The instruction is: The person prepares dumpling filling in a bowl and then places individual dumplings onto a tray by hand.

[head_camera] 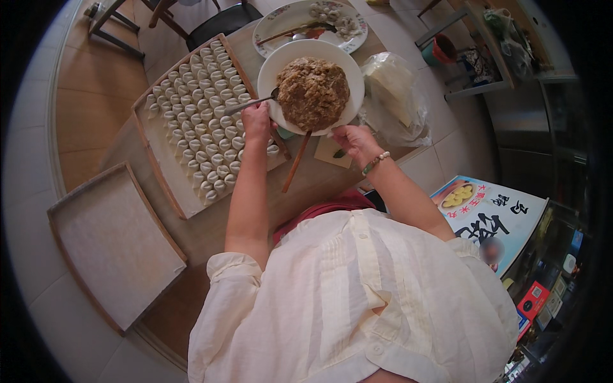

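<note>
A white plate [266, 81] bears a large mound of brown minced filling [313, 93]. My left hand [257, 122] is closed at the plate's left rim. A metal spoon [246, 105] has its bowl end in the filling, and its handle crosses just above my left knuckles; whether those fingers also hold it cannot be seen. At the lower right rim, my right hand [355, 142] pinches the plate's edge. Beneath the plate a thin wooden stick [296, 163] pokes out towards me. Left of my hand, rows of folded dumplings [206, 115] fill much of a wood-edged tray [165, 163].
A second wood-edged tray [115, 244] is at lower left. Behind the plate lies a floral oval platter [268, 28] with pale food pieces and a stick. A clear plastic bag [397, 95] of pale sheets sits right. A printed sign board [498, 215] stands beside me.
</note>
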`<state>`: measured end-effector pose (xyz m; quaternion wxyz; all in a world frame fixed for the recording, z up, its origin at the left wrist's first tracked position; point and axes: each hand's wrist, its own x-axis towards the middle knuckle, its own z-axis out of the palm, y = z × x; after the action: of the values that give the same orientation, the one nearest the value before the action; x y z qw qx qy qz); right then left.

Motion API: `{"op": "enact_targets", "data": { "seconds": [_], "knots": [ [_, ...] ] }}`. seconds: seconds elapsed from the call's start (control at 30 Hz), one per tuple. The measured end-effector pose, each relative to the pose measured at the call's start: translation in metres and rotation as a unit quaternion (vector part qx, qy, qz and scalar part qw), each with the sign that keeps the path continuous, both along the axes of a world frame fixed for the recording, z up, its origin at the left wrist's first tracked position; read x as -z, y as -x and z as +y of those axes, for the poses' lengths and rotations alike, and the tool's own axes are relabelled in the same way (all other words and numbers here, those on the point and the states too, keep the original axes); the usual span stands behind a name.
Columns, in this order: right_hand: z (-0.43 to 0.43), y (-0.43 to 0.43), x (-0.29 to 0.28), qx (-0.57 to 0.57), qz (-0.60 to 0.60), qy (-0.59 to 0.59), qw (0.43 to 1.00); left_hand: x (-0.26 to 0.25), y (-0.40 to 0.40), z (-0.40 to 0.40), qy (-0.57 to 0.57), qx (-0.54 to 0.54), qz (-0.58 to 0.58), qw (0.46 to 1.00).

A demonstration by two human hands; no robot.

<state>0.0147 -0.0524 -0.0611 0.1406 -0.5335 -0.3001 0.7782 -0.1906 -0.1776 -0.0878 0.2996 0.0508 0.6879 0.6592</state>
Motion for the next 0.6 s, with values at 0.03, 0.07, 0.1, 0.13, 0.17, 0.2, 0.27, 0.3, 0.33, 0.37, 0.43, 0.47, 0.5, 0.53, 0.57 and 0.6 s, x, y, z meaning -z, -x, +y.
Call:
{"op": "enact_targets", "data": {
  "seconds": [0.03,0.07,0.1,0.13,0.17,0.2,0.27,0.3,0.33,0.37,0.43,0.47,0.5,0.53,0.57,0.6],
  "knots": [
    [0.003,-0.001,0.004,-0.006,-0.002,0.013,1.000,0.000,0.001,0.000,0.001,0.007,0.005,1.000],
    [0.006,-0.003,0.007,-0.009,-0.013,0.025,1.000,0.001,0.001,-0.001,0.005,0.009,0.010,1.000],
    [0.007,-0.004,0.009,-0.009,0.000,0.022,1.000,0.001,0.002,-0.001,0.010,0.013,0.014,1.000],
    [0.008,-0.005,0.011,-0.006,0.005,0.018,1.000,0.001,0.002,-0.001,0.014,0.017,0.018,1.000],
    [0.009,-0.005,0.011,0.001,-0.004,0.008,1.000,0.001,0.003,-0.001,0.019,0.019,0.019,0.999],
    [0.005,-0.006,0.010,-0.001,0.003,0.004,1.000,0.001,0.003,-0.001,0.024,0.020,0.019,0.999],
    [-0.004,-0.006,0.005,0.005,-0.006,-0.013,1.000,0.002,0.004,-0.001,0.021,0.017,0.016,1.000],
    [-0.009,-0.006,0.002,-0.003,-0.017,-0.012,1.000,0.002,0.004,-0.001,0.014,0.012,0.013,1.000],
    [-0.012,-0.005,-0.002,-0.007,-0.024,-0.007,1.000,0.002,0.004,-0.001,0.008,0.011,0.008,1.000],
    [-0.014,-0.003,-0.005,-0.012,-0.030,-0.001,0.999,0.002,0.004,-0.001,0.009,0.007,0.010,1.000],
    [-0.014,-0.002,-0.010,-0.005,-0.012,-0.009,1.000,0.001,0.004,0.000,0.015,0.008,0.010,1.000],
    [-0.014,-0.001,-0.011,-0.006,0.014,-0.014,1.000,0.000,0.004,0.000,0.021,0.010,0.013,1.000],
    [-0.012,-0.001,-0.011,-0.001,0.003,-0.010,1.000,-0.001,0.004,0.000,0.027,0.013,0.015,0.999],
    [-0.007,0.000,-0.011,-0.002,0.009,-0.009,1.000,-0.002,0.004,0.000,0.037,0.015,0.019,0.999],
    [-0.004,0.000,-0.010,0.003,0.004,-0.010,1.000,-0.002,0.004,-0.001,0.022,0.015,0.010,1.000],
    [-0.001,-0.001,-0.009,-0.004,0.013,-0.008,1.000,-0.003,0.004,-0.001,0.012,0.013,0.002,1.000]
  ]
}}
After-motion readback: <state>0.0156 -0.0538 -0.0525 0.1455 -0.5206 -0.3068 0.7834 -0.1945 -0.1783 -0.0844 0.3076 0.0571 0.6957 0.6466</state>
